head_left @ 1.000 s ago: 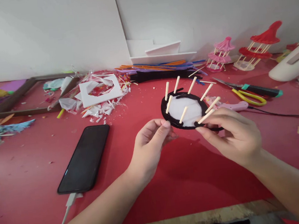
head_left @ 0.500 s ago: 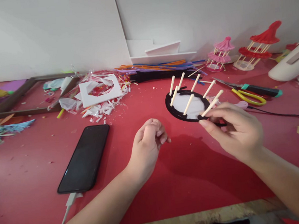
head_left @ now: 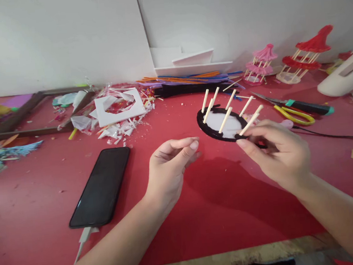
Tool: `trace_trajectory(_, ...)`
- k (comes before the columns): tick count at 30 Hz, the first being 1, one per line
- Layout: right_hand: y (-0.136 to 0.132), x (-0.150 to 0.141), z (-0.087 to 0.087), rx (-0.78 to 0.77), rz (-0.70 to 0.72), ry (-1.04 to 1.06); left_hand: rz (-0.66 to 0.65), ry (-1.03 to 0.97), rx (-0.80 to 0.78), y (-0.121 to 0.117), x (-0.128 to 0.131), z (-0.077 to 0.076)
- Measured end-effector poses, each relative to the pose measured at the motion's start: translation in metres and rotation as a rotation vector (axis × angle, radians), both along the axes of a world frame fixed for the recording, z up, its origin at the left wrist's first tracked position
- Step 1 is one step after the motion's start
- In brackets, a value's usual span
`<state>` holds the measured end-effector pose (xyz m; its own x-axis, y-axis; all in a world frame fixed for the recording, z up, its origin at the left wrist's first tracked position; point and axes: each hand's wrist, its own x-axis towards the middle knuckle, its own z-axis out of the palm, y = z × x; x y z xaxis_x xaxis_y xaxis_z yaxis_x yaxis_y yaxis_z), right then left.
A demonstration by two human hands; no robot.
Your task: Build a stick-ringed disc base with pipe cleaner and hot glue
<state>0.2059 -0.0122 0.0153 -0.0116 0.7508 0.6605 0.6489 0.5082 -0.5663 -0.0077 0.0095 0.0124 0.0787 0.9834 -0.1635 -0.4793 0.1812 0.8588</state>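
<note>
My right hand point(head_left: 278, 154) pinches the near right edge of a round white base point(head_left: 223, 121) edged with black pipe cleaner point(head_left: 206, 131). Several short wooden sticks point(head_left: 225, 120) stand up around its rim, leaning slightly. The base is held tilted above the red table. My left hand point(head_left: 170, 166) is to the left of the base, apart from it, with thumb and index fingertips pressed together. I see nothing between those fingertips; its other fingers are partly hidden.
A phone point(head_left: 102, 187) on a cable lies left. Behind are white foam scraps point(head_left: 119, 106), pipe cleaners point(head_left: 190, 79) and a wooden frame point(head_left: 33, 132). Farther right stand pink point(head_left: 259, 64) and red point(head_left: 300, 60) stick models, near pliers point(head_left: 296, 114) and a black cable point(head_left: 329, 133).
My left hand has turned, its loosely curled fingers now drawn into a pinch with the thumb on top. The base in my right hand has shifted slightly to the right.
</note>
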Motion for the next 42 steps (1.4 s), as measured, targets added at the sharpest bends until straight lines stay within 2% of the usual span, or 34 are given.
trace_trajectory(5,-0.0009,-0.0001,0.0006,-0.013,0.013,0.030,0.010,-0.017,-0.026,-0.0007,0.0010,0.0012)
trace_trajectory(9,-0.0018,0.0000,0.0001,-0.083,0.028,0.130,-0.005,0.012,-0.005,0.0002,0.0005,-0.0003)
trace_trajectory(14,-0.0023,-0.0034,-0.0011,-0.163,0.061,0.232,-0.147,0.084,-0.046,-0.0026,0.0019,-0.0007)
trace_trajectory(18,-0.0042,-0.0066,-0.0011,-0.206,0.077,0.212,-0.213,0.072,-0.061,-0.0045,0.0040,0.0008)
trace_trajectory(32,-0.0044,-0.0067,0.0008,-0.153,0.059,-0.006,-0.181,0.026,-0.048,-0.0034,0.0036,-0.0001)
trace_trajectory(42,-0.0014,-0.0024,-0.0023,-0.184,-0.019,0.187,-0.153,0.071,-0.121,-0.0001,0.0038,-0.0003)
